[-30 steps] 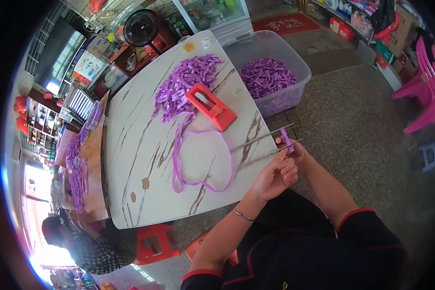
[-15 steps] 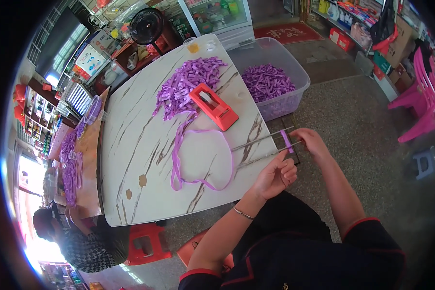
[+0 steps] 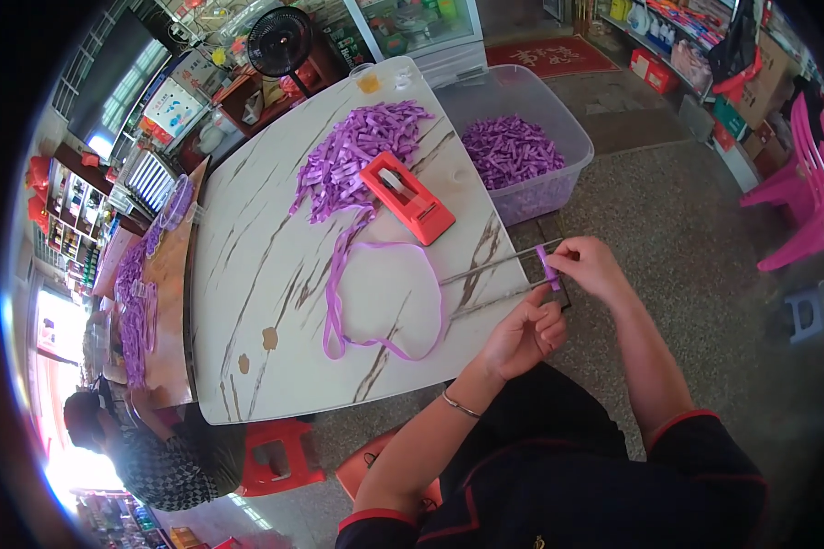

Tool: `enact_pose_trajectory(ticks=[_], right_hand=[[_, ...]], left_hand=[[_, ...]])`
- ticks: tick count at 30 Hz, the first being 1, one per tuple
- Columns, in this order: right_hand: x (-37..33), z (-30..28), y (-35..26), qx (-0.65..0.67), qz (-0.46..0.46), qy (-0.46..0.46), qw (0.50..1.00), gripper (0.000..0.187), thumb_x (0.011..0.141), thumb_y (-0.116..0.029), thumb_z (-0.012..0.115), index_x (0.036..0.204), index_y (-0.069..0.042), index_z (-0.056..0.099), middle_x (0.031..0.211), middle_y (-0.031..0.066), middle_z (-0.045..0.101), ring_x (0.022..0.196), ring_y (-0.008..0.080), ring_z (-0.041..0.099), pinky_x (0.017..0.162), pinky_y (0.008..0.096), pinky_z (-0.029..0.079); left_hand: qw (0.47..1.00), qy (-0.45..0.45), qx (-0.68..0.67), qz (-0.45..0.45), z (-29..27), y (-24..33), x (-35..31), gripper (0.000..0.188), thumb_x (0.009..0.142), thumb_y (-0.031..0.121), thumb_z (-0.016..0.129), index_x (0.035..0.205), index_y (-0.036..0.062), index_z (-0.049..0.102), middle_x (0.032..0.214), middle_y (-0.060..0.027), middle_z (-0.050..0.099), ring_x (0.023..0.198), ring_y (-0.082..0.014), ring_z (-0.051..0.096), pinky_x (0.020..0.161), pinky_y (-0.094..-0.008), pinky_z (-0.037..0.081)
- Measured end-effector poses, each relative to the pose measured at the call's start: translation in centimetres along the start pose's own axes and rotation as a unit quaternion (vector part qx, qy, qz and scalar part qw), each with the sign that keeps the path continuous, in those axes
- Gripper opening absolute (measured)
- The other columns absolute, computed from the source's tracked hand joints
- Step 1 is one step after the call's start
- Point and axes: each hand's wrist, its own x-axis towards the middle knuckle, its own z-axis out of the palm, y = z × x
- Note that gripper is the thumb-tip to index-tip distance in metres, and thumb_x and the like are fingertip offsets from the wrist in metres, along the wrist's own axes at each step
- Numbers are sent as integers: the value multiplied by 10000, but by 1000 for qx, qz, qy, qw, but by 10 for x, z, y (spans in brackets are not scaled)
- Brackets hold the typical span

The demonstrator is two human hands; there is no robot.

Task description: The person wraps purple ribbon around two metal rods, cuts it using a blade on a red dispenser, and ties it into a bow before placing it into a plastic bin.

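Two thin metal rods (image 3: 490, 267) stick out past the right edge of the marbled table (image 3: 247, 238). Across their outer ends lies a short band of purple ribbon (image 3: 547, 263). My right hand (image 3: 597, 268) pinches this band from the right, thumb and fingertips together. Below the near rod is my left hand (image 3: 525, 339), its fingers curled and its index fingertip up against the rod near the band's lower end; anything inside the curl is hidden. A long loop of the same ribbon (image 3: 330, 320) lies on the tabletop, running up to a heap of purple folded pieces (image 3: 362, 151).
A red tape dispenser (image 3: 407, 199) rests beside the heap. Beyond the table's right edge stands a clear plastic tub (image 3: 572, 165) of purple pieces. Another person (image 3: 146, 448) sits at a wooden table at left. Red stools (image 3: 279, 457) and a pink chair (image 3: 801, 188) stand around.
My right hand has moved slightly left and up, its fingertips now closing on the purple band over the rods. The left hand stays almost where it was.
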Motion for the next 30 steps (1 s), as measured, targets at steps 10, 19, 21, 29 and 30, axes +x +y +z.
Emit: enact_pose_trajectory(ticks=[10,19,21,29,30], right_hand=[[33,71,91,588,107,-347,723,186,824,-273,624,913,-113,590,843,-19,593,752,95,551,679,263,450],[37,83,89,676,176,-287,656,304,893,-266,506,1104,-52,556,944,61,615,892,196,579,775,335,476],[24,40,51,630,164,-304,696,320,899,-283,496,1111,-51,555,954,60,617,896,199,577,780,351,475],[24,14,25,496,191,-319,785,258,904,-317,505,950,-73,577,741,-8,581,828,172,570,784,341,445],[28,18,26,493,191,-318,787,258,904,-317,505,950,-73,577,741,-8,581,828,172,570,784,341,445]], left_hand=[[1000,20,8,-6,5,0,1,348,850,91,466,1186,145,398,633,19,340,610,-106,371,610,-240,340],[1000,13,16,6,6,3,1,306,862,102,453,1162,146,413,632,16,336,613,-108,375,616,-244,349],[1000,17,10,16,5,3,-2,303,869,114,446,1169,138,409,633,14,342,613,-110,379,615,-248,352],[985,56,165,-17,11,-13,-11,399,929,205,407,1287,37,354,700,3,455,660,-120,451,623,-247,378],[985,53,163,-16,12,-12,-17,399,929,205,407,1287,37,354,700,3,455,660,-120,451,623,-247,378]])
